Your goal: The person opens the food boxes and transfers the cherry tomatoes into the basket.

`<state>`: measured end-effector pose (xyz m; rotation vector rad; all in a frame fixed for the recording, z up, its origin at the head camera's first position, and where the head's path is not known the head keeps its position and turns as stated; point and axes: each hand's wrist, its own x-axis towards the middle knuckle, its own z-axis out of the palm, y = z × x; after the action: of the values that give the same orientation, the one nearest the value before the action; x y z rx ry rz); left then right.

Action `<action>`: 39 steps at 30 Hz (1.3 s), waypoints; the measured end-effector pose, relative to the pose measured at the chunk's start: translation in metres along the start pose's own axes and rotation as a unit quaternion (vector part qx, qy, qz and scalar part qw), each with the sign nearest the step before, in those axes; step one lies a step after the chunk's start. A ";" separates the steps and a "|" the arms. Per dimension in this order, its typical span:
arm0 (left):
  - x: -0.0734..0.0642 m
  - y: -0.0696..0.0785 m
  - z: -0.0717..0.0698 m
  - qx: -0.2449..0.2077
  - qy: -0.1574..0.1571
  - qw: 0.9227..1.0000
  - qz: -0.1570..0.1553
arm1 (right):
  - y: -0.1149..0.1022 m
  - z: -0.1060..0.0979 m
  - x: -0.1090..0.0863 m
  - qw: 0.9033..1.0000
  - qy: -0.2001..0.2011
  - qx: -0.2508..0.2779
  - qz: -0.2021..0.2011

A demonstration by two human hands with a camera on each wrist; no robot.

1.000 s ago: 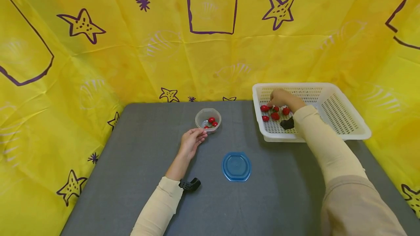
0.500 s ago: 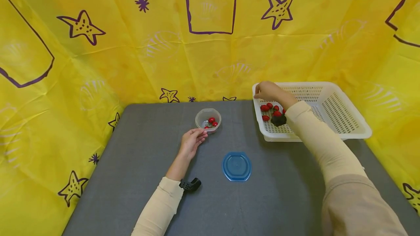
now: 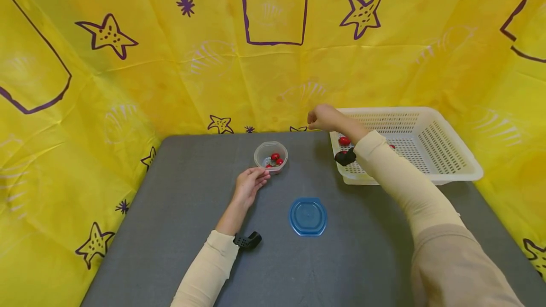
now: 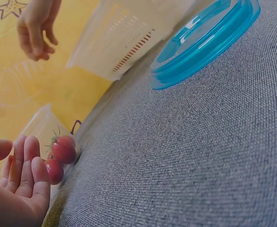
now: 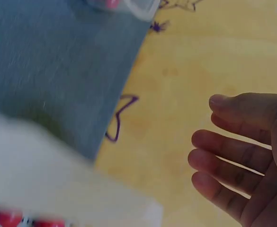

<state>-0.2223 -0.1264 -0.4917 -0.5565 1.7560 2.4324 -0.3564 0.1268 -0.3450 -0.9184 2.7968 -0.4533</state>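
Note:
My left hand (image 3: 249, 185) is at the near rim of a small clear plastic tub (image 3: 261, 151), thumb and fingertips pinching its edge. Inside the tub lie a few red cherry tomatoes (image 3: 275, 156); through its wall the left wrist view shows tomatoes (image 4: 63, 149) with green stems. Above the left end of a white slotted basket (image 3: 462, 165), my right hand (image 3: 326, 118) hangs past the rim. Its fingers (image 5: 228, 151) are loosely bent, with nothing visible between them. More cherry tomatoes (image 3: 343, 141) lie in the basket, partly hidden by the right forearm.
A blue lid (image 3: 308, 217) lies flat on the grey tabletop (image 3: 196, 212), nearer than the tub and basket. A yellow patterned cloth (image 3: 273, 79) hangs behind and along both sides. Each wrist carries a black strap mount (image 3: 248, 240).
My right hand has risen from among the tomatoes in the basket and moved left over its rim. The left hand, tub and lid have stayed in place.

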 end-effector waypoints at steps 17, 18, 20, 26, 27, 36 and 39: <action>-0.001 0.001 -0.001 -0.004 -0.002 1.000 0.007 | -0.054 0.045 0.030 0.996 -0.032 -0.002 -0.086; -0.001 0.001 -0.001 -0.005 -0.002 1.000 0.006 | -0.057 0.049 0.032 0.996 -0.035 -0.002 -0.088; 0.000 0.001 -0.001 -0.005 -0.003 1.000 0.005 | -0.062 0.055 0.034 0.995 -0.044 0.003 -0.091; -0.001 0.000 -0.001 -0.011 -0.005 1.000 0.005 | -0.076 0.070 0.039 0.993 -0.074 0.020 -0.093; -0.001 0.000 -0.001 -0.010 -0.006 1.000 0.007 | -0.078 0.072 0.040 0.992 -0.078 0.024 -0.092; -0.001 0.000 -0.001 -0.013 -0.008 1.000 0.009 | -0.084 0.094 0.050 0.992 -0.094 0.012 -0.083; -0.001 0.000 -0.002 -0.013 -0.010 1.000 0.012 | -0.086 0.098 0.051 0.991 -0.097 0.018 -0.085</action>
<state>-0.2209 -0.1279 -0.4919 -0.5138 1.7367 2.4710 -0.3251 0.0074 -0.4115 -1.1330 2.5395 -0.4106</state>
